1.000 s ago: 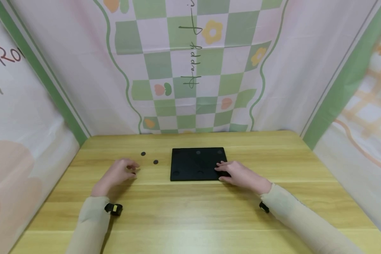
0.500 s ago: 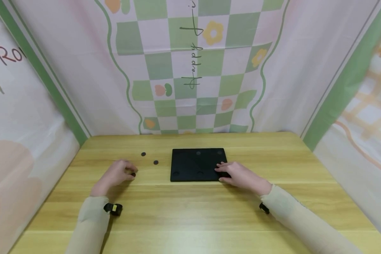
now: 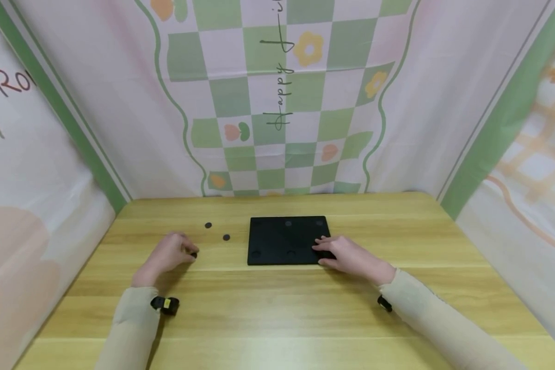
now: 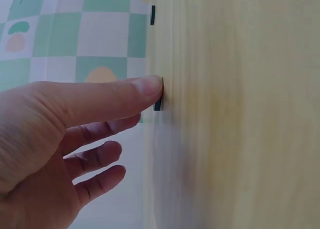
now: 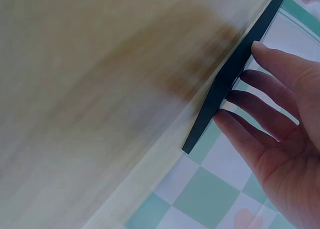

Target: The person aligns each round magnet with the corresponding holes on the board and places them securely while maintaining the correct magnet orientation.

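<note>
Between the thumb and forefinger of my left hand [image 3: 167, 253] is a small dark disc [image 3: 194, 255], pinched low at the tabletop. In the left wrist view the thumb covers part of this disc [image 4: 158, 104], and the forefinger is mostly hidden. Two more dark discs [image 3: 226, 237] lie flat between that hand and a thin black rectangular board [image 3: 277, 239]. Round marks show on the board's face. My right hand [image 3: 353, 259] rests on its right end, fingertips touching the top and the thumb at the front edge, as the right wrist view also shows.
The wooden table [image 3: 268, 308] carries the board near its middle and the loose discs to the left. A patterned curtain [image 3: 287, 103] stands behind the table, with more cloth at both sides. Each wrist wears a small black device [image 3: 165, 304].
My left hand's thumb and forefinger have closed on the disc, the hand shifting slightly down and left. The right hand and the board have stayed in place.
</note>
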`<state>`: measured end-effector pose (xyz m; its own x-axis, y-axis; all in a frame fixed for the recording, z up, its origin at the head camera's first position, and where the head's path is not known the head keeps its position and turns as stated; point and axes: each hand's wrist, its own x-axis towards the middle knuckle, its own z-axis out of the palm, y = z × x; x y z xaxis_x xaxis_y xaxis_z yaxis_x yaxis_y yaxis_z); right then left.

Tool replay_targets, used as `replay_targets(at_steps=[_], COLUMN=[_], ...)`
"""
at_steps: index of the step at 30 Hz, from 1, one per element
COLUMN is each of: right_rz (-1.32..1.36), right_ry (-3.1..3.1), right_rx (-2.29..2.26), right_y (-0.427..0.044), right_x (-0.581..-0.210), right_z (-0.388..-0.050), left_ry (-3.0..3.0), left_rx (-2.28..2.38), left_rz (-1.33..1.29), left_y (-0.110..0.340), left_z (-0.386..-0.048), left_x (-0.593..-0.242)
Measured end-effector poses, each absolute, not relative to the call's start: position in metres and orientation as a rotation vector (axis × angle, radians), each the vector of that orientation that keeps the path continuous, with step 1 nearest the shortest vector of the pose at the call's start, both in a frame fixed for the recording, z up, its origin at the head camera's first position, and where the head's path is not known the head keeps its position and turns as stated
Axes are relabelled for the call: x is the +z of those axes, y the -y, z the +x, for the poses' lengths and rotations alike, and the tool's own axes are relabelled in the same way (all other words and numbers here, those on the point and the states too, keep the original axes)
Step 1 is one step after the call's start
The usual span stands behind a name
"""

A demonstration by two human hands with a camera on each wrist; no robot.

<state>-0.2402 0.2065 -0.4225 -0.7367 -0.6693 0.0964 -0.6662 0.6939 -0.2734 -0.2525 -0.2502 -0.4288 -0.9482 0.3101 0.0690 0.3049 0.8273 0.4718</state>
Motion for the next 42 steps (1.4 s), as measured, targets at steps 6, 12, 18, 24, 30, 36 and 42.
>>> replay_targets(at_steps=[6, 12, 18, 24, 30, 36, 42], right_rz=[-1.123, -1.121, -1.128, -1.124, -1.125, -1.120, -1.112], right_ry=[-2.884, -2.885, -2.882, -2.887, -2.892, -2.889, -2.874], right_rx=[-0.454, -0.441, -0.439, -0.437, -0.440, -0.439, -0.450], right_y=[-0.2067, -0.2067, -0.2066, -0.2068, -0.2070, -0.2068, -0.2069], right_x=[-0.4212, -0.4211, -0.4212, -0.4215, -0.4219, -0.4221, -0.4220], right_z=[-0.2399, -0.2403, -0.2401, -0.2402, -0.2404, -0.2405, -0.2409], left_ry=[-3.029, -3.032, -3.034, -3.042, -3.029, -3.016, -3.025], left_rx=[0.730, 0.729, 0.719, 0.703, 0.697, 0.707, 0.687], left_rz=[0.501, 0.459, 0.439, 0.425, 0.436, 0.446, 0.455], left_y=[0.2489, 0.2488, 0.2479, 0.2469, 0.2462, 0.2464, 0.2453], left_z=[-0.2553, -0.2555, -0.2538, -0.2526, -0.2517, -0.2513, -0.2521], left_x=[-0.4283, -0.4271, -0.4261, -0.4257, -0.4257, -0.4257, -0.4261])
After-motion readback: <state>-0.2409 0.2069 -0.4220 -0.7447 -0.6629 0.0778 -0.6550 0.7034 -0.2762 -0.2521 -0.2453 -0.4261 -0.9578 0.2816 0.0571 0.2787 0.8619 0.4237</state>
